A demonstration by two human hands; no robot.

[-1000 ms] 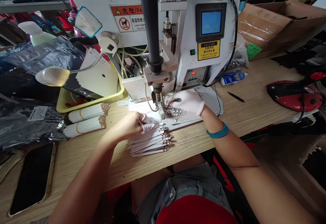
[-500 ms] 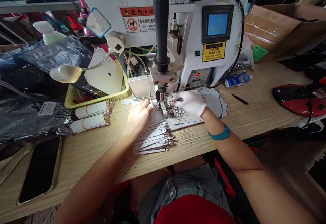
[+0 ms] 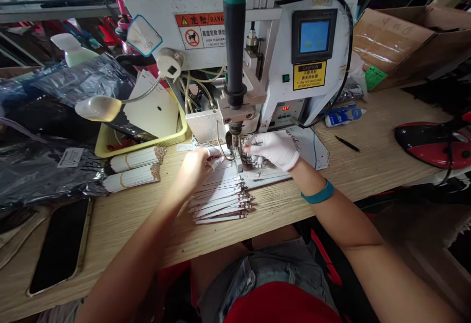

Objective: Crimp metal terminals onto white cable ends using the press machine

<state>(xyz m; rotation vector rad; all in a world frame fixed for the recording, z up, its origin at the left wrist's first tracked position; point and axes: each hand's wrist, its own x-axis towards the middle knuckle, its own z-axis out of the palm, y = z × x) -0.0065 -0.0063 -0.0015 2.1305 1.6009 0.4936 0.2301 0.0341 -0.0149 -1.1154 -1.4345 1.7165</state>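
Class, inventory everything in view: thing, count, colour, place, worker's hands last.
machine: one, white, centre
lamp: one, white, left
basket: one, yellow, left
plastic bags: uncertain, dark, left
bundles: two, white, before basket
phone: one, black, front left
strips: several, white, before machine
pieces: many, greyish, centre
tube: one, blue-white, right
pen: one, black, right
iron: one, red-black, far right
open carton: one, brown, back right
table: one, tan, underneath
left hand: one, white-tipped, near machine
right hand: one, white-gloved, over pieces

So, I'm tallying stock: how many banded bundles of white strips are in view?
2: a far bundle by the yellow basket, and a near bundle alongside, closer to the camera. Black plastic may hide more.
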